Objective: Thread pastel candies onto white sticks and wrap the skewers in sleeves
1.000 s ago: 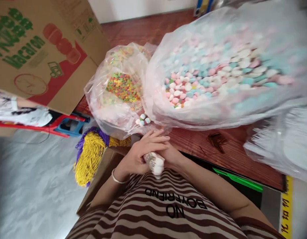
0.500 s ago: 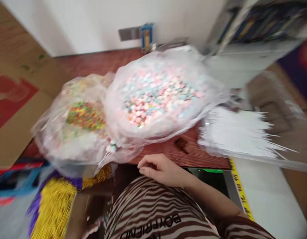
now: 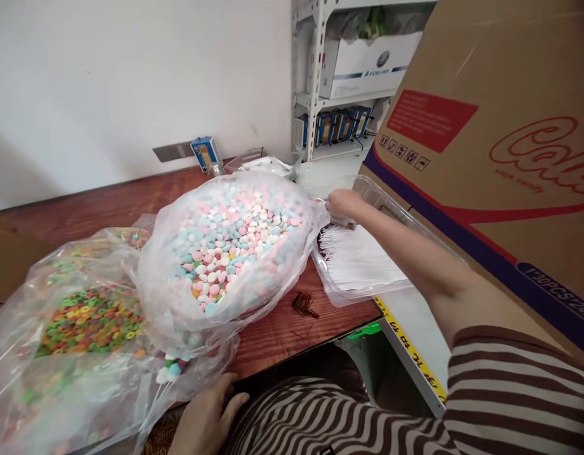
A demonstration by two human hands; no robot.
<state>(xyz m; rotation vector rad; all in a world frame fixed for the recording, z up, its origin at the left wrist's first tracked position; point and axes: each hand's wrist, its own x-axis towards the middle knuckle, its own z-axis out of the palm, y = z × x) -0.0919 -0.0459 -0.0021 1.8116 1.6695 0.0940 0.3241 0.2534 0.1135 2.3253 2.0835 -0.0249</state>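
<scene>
My right hand [image 3: 344,205] reaches out past the bag of pastel candies, its fingers closed at the inner end of the tray of white sticks [image 3: 363,259]; what it grips is too hidden to name. Near the table's front edge rests my left hand [image 3: 211,411], with thumb and fingers apart and nothing in it. Just above it, candies on white sticks [image 3: 171,368] lie against the plastic. A big clear bag of pink, white and blue candies [image 3: 225,246] sits mid-table, and a bag of small ring candies [image 3: 93,322] is to its left.
A large cardboard box [image 3: 462,126] stands at the right. Behind are a white metal shelf [image 3: 315,82] with boxes and a small blue device [image 3: 205,153] by the wall. Brown twists [image 3: 304,304] lie on the red wooden table [image 3: 273,335].
My right hand has gone from the table's front edge out to the stick tray. My left hand has come into view at the lower left. The view has turned right.
</scene>
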